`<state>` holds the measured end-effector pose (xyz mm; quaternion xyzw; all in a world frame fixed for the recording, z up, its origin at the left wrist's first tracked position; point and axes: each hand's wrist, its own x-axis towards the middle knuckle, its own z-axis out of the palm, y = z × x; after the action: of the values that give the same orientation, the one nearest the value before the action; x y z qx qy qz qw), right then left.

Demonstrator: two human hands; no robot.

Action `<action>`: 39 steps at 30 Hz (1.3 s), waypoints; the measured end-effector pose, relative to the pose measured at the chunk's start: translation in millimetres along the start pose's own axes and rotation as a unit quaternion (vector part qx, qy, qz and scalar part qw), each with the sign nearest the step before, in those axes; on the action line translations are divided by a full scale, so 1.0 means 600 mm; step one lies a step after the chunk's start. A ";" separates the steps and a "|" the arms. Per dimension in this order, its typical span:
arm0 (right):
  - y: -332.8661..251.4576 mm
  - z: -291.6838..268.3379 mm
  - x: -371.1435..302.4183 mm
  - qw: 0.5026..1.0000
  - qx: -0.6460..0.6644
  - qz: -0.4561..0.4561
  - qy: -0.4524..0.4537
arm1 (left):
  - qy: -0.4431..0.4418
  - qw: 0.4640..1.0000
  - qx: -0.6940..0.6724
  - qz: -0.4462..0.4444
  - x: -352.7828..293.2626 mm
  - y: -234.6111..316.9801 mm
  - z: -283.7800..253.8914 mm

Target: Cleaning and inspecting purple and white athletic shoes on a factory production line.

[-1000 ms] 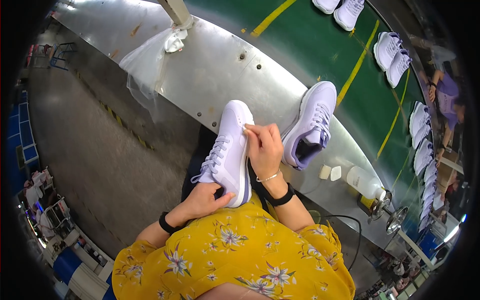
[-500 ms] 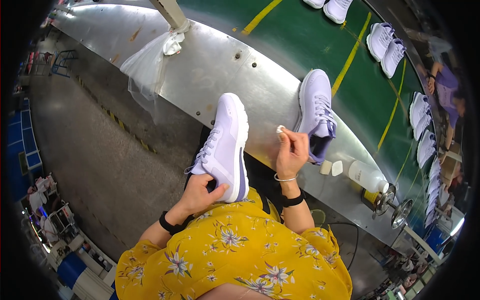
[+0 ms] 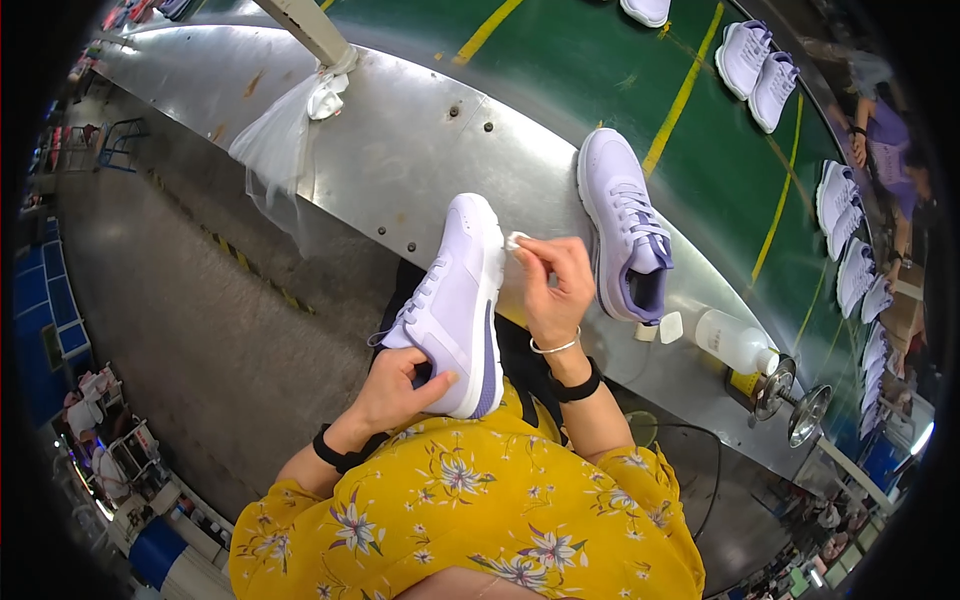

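Note:
My left hand (image 3: 395, 388) grips a lilac sneaker (image 3: 452, 290) at its heel opening, its toe pointing away from me and its white sole facing right. Pinched in the fingertips of my right hand (image 3: 556, 285) is a small white wad (image 3: 516, 241), very close to the sole's edge near the toe; I cannot tell if they touch. A second lilac sneaker (image 3: 620, 215) rests on the metal ledge just right of that hand, its opening toward me.
Beside the second shoe lie a white block (image 3: 671, 326), a translucent bottle (image 3: 733, 342) and metal discs on a spindle (image 3: 785, 400). Beyond the metal ledge (image 3: 400, 150), a green belt (image 3: 600, 60) carries several pairs of sneakers. A plastic bag (image 3: 285, 135) hangs from a post. A person (image 3: 890, 150) stands far right.
My right hand has moved left with the white wad, from beside the second shoe to the held sneaker's sole. Pairs on the belt have shifted slightly in view. My left hand keeps its grip.

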<state>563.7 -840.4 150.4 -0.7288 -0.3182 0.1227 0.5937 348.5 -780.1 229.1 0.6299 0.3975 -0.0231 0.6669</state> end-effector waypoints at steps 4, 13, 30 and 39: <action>-0.004 0.029 0.001 0.993 -0.030 -0.038 -0.111 | -0.031 0.999 -0.014 -0.041 0.002 0.012 0.001; 0.003 0.039 0.003 0.991 -0.079 -0.047 -0.093 | -0.047 0.998 0.001 0.033 0.008 -0.015 0.003; 0.007 0.053 0.017 0.982 -0.157 -0.076 -0.074 | -0.073 0.996 0.039 0.008 0.012 -0.012 0.003; -0.004 0.016 -0.019 0.974 -0.194 -0.072 -0.096 | -0.067 0.993 0.056 0.080 0.023 -0.023 0.008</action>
<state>548.9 -839.6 148.0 -0.7903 -0.4429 0.0851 0.4147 353.0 -780.3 209.5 0.6935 0.2979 -0.0340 0.6551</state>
